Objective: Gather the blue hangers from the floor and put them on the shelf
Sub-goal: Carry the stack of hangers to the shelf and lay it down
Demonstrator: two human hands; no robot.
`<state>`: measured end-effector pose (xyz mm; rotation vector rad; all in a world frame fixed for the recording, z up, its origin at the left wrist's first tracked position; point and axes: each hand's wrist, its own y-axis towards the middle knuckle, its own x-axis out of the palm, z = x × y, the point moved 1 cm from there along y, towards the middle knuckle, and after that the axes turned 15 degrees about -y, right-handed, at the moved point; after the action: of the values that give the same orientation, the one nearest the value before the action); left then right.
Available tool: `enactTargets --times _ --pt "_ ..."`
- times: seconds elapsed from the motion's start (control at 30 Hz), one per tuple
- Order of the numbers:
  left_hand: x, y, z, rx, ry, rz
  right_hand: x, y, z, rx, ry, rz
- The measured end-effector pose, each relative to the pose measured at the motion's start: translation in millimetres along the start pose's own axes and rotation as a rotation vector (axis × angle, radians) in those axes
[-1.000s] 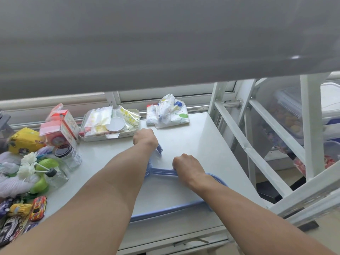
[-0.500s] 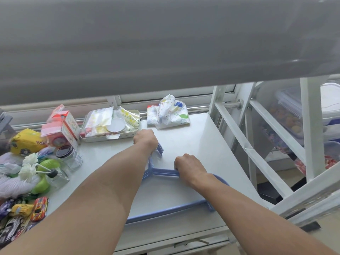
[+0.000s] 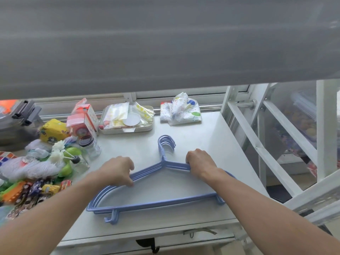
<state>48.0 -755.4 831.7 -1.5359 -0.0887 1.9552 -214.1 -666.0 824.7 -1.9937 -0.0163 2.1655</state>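
Shelf (image 3: 211, 137), white and flat, occupies the centre of the head view beneath a blurred grey band; a white metal frame (image 3: 287, 162) with diagonal struts stands along its right side; blue hangers (image 3: 152, 201), several stacked flat in one nested bundle, lie on the near middle of the shelf with the hooks pointing away toward the rear edge and the bottom bars nearest the front edge; left hand (image 3: 117, 169) rests on the left sloping shoulder of the stack, its grip pinching the bars between curled fingers and thumb; right hand (image 3: 201, 162) rests on the right shoulder just beside the neck, its grip pressed together around the bars; a pile of toys (image 3: 31, 188) crowds the left end of the shelf; a shallow tray (image 3: 128, 128) of packets sits at the rear, left of the hooks; a folded patterned cloth (image 3: 181, 112) lies at the rear, right of the tray; a small jar (image 3: 90, 145) with a dark lid stands between the toys and the hangers.
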Motion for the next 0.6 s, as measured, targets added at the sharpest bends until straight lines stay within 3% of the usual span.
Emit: enactTargets --times 0.1,0.27,0.6 --pt "16.2 0.3 -11.7 0.089 0.109 0.125 0.5 -0.1 -1.4 0.004 -0.009 0.002" --pt "22.6 -3.3 -14.0 0.171 0.159 0.185 2.8 -1.6 -1.4 -0.007 -0.033 0.015" --pt "18.6 3.6 -15.3 0.136 0.084 0.199 2.4 8.8 -0.8 -0.006 -0.069 -0.010"
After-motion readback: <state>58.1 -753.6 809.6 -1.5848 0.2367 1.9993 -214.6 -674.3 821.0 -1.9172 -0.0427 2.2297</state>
